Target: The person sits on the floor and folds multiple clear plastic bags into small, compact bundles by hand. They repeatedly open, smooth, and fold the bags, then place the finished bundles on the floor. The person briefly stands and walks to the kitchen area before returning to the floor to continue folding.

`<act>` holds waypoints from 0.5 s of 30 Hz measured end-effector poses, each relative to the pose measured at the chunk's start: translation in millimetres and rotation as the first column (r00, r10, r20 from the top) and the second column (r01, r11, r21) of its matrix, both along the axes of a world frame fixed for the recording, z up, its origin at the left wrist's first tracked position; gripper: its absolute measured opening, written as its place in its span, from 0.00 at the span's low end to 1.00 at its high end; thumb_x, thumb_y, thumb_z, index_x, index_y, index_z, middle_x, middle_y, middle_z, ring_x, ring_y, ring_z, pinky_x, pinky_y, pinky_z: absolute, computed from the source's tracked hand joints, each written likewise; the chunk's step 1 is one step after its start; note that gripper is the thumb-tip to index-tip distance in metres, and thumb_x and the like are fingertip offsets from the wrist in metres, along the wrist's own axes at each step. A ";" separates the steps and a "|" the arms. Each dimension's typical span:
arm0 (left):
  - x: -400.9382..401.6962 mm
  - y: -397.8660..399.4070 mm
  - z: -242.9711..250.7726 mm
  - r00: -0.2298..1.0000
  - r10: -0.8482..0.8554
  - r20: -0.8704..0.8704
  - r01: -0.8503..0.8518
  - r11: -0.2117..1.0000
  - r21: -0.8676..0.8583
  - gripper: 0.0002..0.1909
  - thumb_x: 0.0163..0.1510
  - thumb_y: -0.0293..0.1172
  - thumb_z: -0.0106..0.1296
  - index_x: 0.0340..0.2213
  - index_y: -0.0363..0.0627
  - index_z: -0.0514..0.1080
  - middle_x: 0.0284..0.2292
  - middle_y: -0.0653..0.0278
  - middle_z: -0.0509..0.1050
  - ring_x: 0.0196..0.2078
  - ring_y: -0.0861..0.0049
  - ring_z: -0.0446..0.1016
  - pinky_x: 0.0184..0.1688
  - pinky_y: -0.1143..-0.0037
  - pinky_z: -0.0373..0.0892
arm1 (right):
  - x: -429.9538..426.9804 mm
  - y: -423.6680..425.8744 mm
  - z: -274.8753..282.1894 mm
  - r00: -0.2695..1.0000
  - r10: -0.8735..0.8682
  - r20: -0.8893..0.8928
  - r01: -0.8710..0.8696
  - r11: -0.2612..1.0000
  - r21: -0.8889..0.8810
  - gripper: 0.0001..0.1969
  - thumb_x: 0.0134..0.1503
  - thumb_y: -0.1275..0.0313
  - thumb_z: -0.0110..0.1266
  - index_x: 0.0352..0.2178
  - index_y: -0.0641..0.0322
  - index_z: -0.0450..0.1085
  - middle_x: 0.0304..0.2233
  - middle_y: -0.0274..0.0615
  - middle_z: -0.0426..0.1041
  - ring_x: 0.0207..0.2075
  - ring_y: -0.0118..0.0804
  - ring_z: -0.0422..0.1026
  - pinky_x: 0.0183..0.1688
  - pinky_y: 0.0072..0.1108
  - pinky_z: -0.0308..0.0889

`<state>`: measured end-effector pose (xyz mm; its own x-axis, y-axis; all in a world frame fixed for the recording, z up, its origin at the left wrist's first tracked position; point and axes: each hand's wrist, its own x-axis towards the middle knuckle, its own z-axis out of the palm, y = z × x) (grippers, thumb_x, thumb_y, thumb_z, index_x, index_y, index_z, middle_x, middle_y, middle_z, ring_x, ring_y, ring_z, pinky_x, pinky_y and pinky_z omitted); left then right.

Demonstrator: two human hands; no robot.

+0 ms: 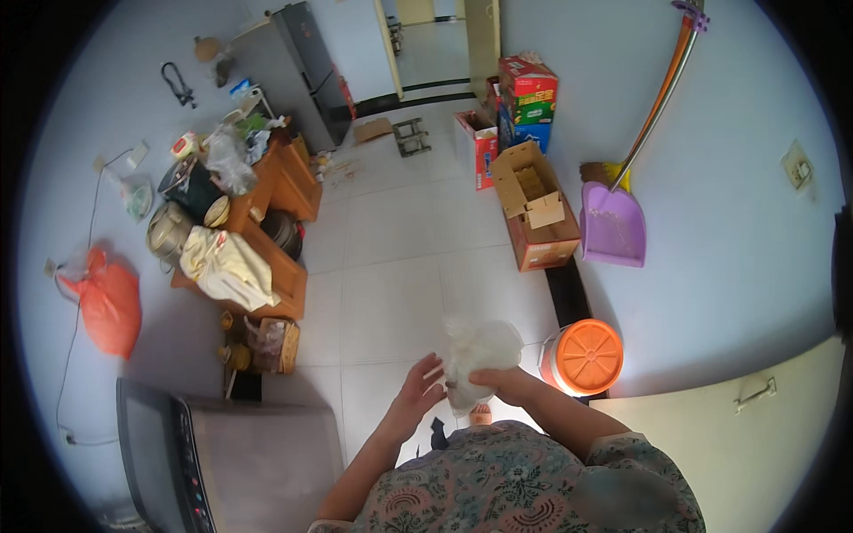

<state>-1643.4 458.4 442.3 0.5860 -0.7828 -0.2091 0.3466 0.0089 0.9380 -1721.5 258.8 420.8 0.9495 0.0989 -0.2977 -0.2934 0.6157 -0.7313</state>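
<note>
My right hand (pixel 501 384) grips a crumpled, whitish translucent plastic bag (pixel 481 350) in front of my body, thumb on top. What the bag holds, if anything, cannot be made out. Just to its left is my left hand (pixel 421 393), fingers apart and curved toward the bag, apparently holding nothing. Below the bag, part of one foot in a sandal (pixel 480 414) shows on the pale tiled floor (pixel 393 286).
At right stand an orange-lidded bucket (pixel 590 357), cardboard boxes (pixel 541 248) and a purple dustpan (pixel 613 226) against the wall. Left are a cluttered wooden desk (pixel 288 283), a washing machine (pixel 266 460) and a hanging red bag (pixel 110 310). A refrigerator (pixel 293 73) stands near the doorway.
</note>
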 end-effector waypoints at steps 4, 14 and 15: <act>52.6 -64.3 14.6 0.980 -0.061 0.190 0.061 0.998 0.005 0.46 0.50 0.32 0.51 0.58 0.45 0.30 0.58 0.55 0.42 0.61 0.61 0.45 0.56 0.68 0.54 | 39.7 -39.7 19.3 0.997 0.011 0.072 -0.001 0.990 -0.142 0.30 0.44 0.71 0.59 0.49 0.63 0.58 0.45 0.40 0.65 0.46 0.35 0.64 0.50 0.27 0.59; 186.4 -158.8 -19.5 0.900 -0.311 0.306 0.282 0.950 0.135 0.66 0.38 0.47 0.63 0.53 0.32 0.19 0.55 0.41 0.45 0.59 0.58 0.47 0.57 0.68 0.52 | 174.2 -98.9 25.0 0.963 0.000 0.270 0.118 0.899 -0.421 0.42 0.42 0.69 0.62 0.55 0.60 0.46 0.51 0.40 0.58 0.52 0.34 0.59 0.54 0.26 0.56; 204.3 -167.1 -21.8 0.905 -0.311 0.292 0.292 0.950 0.109 0.68 0.37 0.48 0.63 0.53 0.31 0.18 0.55 0.41 0.45 0.59 0.58 0.47 0.57 0.68 0.52 | 190.6 -106.2 15.0 0.955 0.016 0.295 0.137 0.860 -0.491 0.44 0.41 0.69 0.63 0.56 0.60 0.44 0.51 0.41 0.57 0.53 0.35 0.58 0.54 0.27 0.55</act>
<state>-1439.1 291.2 420.6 0.3667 -0.9235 -0.1129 0.0244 -0.1118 0.9934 -1530.9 152.6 435.8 0.9986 -0.0512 -0.0123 -0.0044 0.1522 -0.9883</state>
